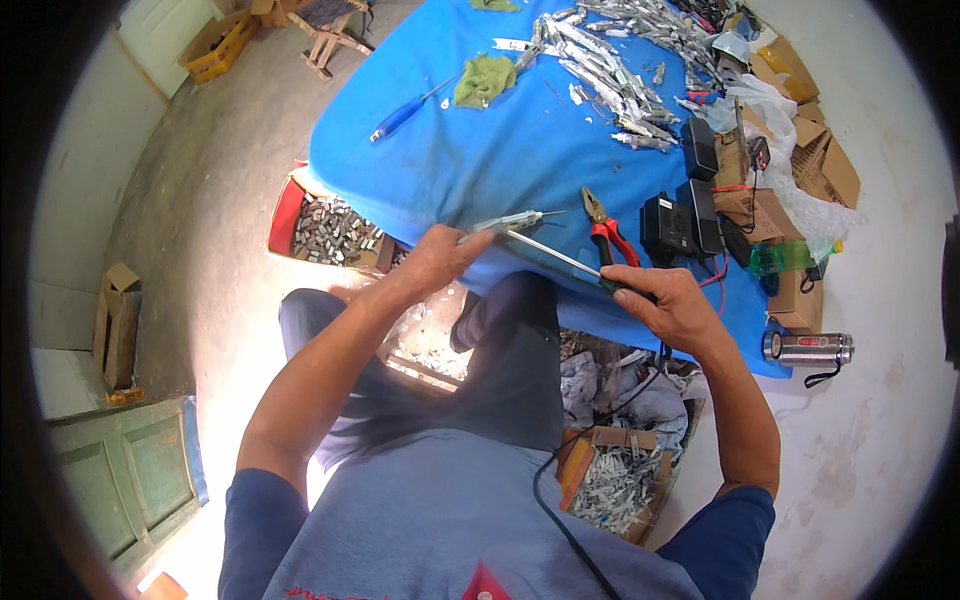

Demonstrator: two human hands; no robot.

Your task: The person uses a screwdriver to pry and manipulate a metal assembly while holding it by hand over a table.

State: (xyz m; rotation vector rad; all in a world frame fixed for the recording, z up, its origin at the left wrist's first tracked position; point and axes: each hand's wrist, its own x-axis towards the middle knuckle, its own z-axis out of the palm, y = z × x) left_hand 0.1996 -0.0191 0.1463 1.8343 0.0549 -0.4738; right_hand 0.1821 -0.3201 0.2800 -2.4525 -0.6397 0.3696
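Note:
Near the front edge of the blue-covered table, my left hand [445,257] is closed on a narrow whitish-grey part [520,220] with a thin pin at its far end. My right hand [668,300] is closed round the dark handle of a screwdriver [555,252] with a long metal shaft. The shaft slants left, its tip by the left fingers, at or against the part; contact cannot be told. Just beyond the right hand lie red-handled pliers [606,228]. A blue-handled screwdriver [400,118] and a green rag [486,82] rest farther off.
Many similar narrow parts [610,70] are heaped at the far right. Black adapter boxes [667,228], a green bottle [785,258] and a steel flask [808,348] line the right edge. A red box of small metal pieces [283,215] stands left; a black cable [540,490] crosses my lap.

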